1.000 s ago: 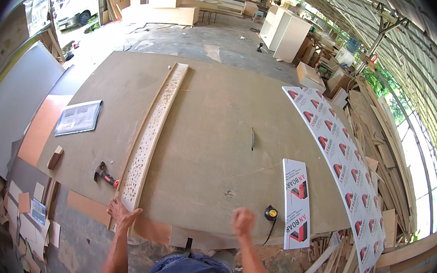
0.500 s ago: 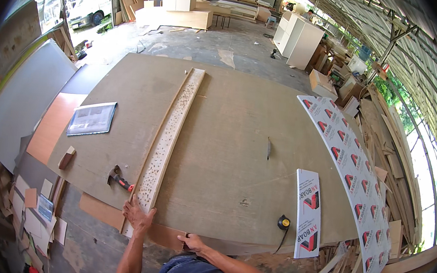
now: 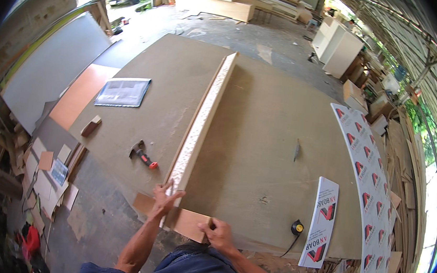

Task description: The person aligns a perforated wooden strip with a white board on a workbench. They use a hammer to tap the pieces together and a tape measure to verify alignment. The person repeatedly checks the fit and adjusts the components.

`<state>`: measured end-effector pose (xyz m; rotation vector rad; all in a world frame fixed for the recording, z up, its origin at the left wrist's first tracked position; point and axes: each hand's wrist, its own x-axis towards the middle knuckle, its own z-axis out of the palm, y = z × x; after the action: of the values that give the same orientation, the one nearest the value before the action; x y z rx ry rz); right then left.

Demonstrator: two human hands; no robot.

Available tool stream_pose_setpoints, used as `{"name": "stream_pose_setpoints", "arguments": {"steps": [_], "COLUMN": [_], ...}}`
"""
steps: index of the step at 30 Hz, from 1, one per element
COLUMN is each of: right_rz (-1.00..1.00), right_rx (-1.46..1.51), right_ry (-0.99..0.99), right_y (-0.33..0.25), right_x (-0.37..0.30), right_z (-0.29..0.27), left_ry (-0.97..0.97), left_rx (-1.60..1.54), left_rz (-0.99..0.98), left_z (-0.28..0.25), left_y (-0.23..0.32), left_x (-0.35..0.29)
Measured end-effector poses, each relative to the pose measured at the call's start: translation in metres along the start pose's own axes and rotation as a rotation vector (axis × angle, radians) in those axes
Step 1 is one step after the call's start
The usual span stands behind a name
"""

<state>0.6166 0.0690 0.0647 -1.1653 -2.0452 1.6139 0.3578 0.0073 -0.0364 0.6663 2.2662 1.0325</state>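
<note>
- We see the left hand [image 3: 164, 198] spread open, fingers apart, pressing on the near end of a long speckled board [image 3: 202, 120].
- The long speckled board stands up on its edge on the big brown tabletop [image 3: 260, 140]. It runs from near us to the far side.
- The right hand [image 3: 218, 234] is curled and pinches the edge of a small flat wood piece [image 3: 189, 222].
- The small flat wood piece lies at the near edge of the tabletop, right at the foot of the long board. It touches both hands.
- A hammer with a red handle [image 3: 143, 155] lies just left of the long board.
- A little wood block [image 3: 91, 126] sits farther left, and a flat sheet with pictures [image 3: 123, 91] lies beyond it.
- A black and yellow tape measure [image 3: 297, 228] sits to the right, near the tabletop edge.
- A white board with red marks [image 3: 320, 222] leans just beside the tape measure.
</note>
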Motion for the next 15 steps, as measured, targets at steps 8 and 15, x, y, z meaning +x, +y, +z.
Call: {"name": "stream_pose_setpoints", "arguments": {"steps": [8,15], "right_rz": [-0.090,-0.410], "right_rx": [-0.328,-0.434], "right_ry": [0.132,0.162], "right_y": [-0.058,-0.083], "right_x": [-0.072,-0.071], "right_z": [-0.040,-0.028], "left_ry": [-0.324,0.378], "left_rx": [-0.053,-0.179], "left_rz": [0.052,0.070], "left_z": [0.046,0.016], "left_y": [0.027,-0.034], "left_x": [-0.060,0.090]}}
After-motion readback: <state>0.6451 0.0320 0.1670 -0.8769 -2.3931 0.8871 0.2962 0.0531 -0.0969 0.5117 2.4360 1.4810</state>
